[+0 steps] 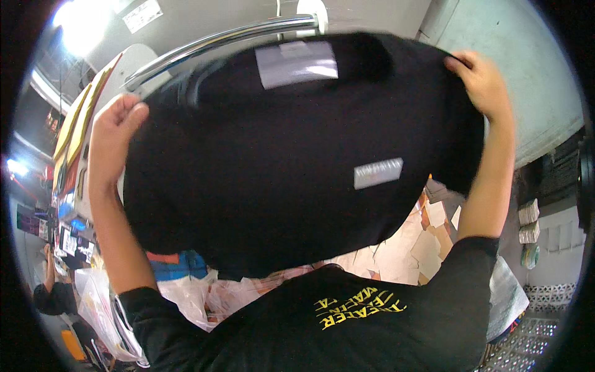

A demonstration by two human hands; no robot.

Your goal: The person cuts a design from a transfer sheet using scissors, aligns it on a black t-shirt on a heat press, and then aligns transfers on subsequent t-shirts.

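A black cloth garment (pixel 279 149), shaped like a T-shirt, is stretched out wide in front of me between both hands. My left hand (pixel 116 121) is closed on its left edge, thumb on top. My right hand (pixel 480 84) pinches the upper right edge, fingers curled over the cloth. Near the garment's top lies a shiny whitish patch (pixel 297 64). A smaller pale label (pixel 378 173) with print shows lower down, right of centre. The lower part of the cloth hangs toward my chest.
Behind the garment runs a curved chrome rail (pixel 217 42). Yellow-edged boards or folders (pixel 77 133) stand at the left. Clear plastic bags (pixel 186 297) and loose pale sheets (pixel 400 257) lie below. Another person's arm (pixel 49 273) shows at the far left.
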